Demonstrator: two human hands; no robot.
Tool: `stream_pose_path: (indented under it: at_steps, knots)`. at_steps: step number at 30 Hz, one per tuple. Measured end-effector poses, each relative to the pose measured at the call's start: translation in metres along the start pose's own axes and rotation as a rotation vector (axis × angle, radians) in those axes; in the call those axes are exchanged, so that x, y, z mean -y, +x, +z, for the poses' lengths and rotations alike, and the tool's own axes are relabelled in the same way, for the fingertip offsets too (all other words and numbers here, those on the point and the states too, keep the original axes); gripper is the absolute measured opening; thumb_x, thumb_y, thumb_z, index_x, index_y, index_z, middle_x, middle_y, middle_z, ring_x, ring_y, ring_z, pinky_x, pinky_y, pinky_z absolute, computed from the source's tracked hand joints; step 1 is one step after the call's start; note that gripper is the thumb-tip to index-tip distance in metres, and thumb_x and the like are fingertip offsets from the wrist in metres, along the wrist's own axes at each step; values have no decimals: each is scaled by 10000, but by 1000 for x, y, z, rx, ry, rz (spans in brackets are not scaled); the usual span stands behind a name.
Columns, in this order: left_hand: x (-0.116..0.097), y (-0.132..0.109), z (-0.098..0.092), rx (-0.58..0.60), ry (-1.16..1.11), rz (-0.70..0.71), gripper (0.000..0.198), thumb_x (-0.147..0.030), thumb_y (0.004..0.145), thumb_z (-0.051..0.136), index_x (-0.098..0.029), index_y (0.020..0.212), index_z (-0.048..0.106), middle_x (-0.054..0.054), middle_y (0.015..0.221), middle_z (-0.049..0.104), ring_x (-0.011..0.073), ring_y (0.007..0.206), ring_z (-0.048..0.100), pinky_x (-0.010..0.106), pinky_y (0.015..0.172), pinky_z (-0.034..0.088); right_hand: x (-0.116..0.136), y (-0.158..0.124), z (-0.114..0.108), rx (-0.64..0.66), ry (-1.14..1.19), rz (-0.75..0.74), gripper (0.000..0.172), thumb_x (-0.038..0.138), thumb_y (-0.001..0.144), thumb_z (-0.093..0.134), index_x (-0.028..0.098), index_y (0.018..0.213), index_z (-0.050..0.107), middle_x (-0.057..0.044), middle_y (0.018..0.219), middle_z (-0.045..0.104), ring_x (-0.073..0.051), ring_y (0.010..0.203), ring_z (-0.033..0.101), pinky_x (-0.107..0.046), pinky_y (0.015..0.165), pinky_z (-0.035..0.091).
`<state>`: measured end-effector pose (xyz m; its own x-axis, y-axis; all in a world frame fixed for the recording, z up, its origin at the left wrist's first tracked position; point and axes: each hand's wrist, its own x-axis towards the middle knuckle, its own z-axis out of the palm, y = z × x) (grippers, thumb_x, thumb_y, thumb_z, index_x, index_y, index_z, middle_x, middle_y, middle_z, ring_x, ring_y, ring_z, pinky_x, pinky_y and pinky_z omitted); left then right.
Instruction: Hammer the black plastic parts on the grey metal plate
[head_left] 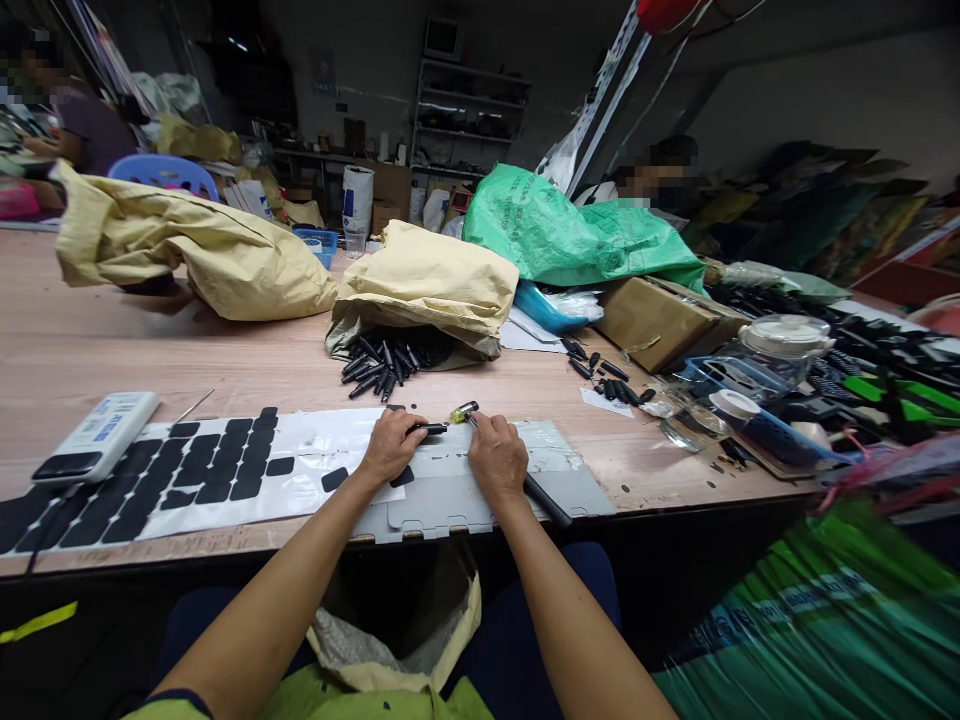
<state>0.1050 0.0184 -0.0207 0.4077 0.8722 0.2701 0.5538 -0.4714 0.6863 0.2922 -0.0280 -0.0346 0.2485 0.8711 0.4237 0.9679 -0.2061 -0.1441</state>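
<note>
My left hand is closed on a slim black cylindrical part, which points right over the grey board. In my right hand is a small hammer. Its black handle sticks out below my palm, and its head, with a yellow end, shows beyond my fingers, close to the tip of the black part. A white sheet with rows of black rounded stickers lies left of my left hand. Loose black stickers are near my left wrist.
Several black cylindrical parts spill from a cream sack. A white digital device stands at left. A cardboard box, a clear jar and a blue basket occupy the right. An open sack sits at my lap.
</note>
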Motion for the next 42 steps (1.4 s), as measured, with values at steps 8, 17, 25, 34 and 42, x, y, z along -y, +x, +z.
stream_pose_path:
  at_steps: [8, 17, 25, 34, 42]
  knots:
    - [0, 0, 3, -21, 14, 11, 165, -145, 793, 661, -186, 932, 740, 38, 868, 673, 206, 866, 524, 338, 804, 425, -1, 4, -7, 33, 99, 24, 317, 153, 915, 470, 215, 1155, 666, -69, 970, 659, -194, 878, 548, -285, 730, 367]
    - [3, 0, 6, -41, 15, 43, 192, -106, 747, 689, -194, 903, 759, 31, 846, 675, 186, 819, 531, 331, 785, 437, 17, -18, -36, -56, 576, -49, 326, 206, 906, 445, 181, 1149, 661, -77, 1015, 696, -197, 934, 630, -295, 824, 478]
    - [8, -3, 12, -64, 153, 165, 195, -94, 783, 657, -206, 904, 761, 32, 849, 655, 175, 809, 556, 316, 766, 447, 24, -32, -38, -87, 475, -69, 358, 215, 943, 393, 164, 1172, 663, -88, 958, 685, -189, 857, 630, -278, 769, 480]
    - [9, -6, 16, -77, 249, 272, 207, -99, 836, 589, -216, 886, 752, 36, 860, 616, 161, 806, 560, 274, 738, 479, 25, -32, -36, -118, 464, -77, 357, 228, 950, 392, 166, 1183, 655, -87, 970, 680, -188, 869, 622, -271, 764, 470]
    - [9, -5, 17, -72, 208, 261, 250, -50, 817, 574, -218, 842, 758, 30, 832, 603, 149, 784, 549, 261, 717, 471, 16, -18, -33, -65, 409, -44, 348, 207, 933, 400, 184, 1145, 676, -75, 952, 676, -181, 851, 603, -267, 747, 451]
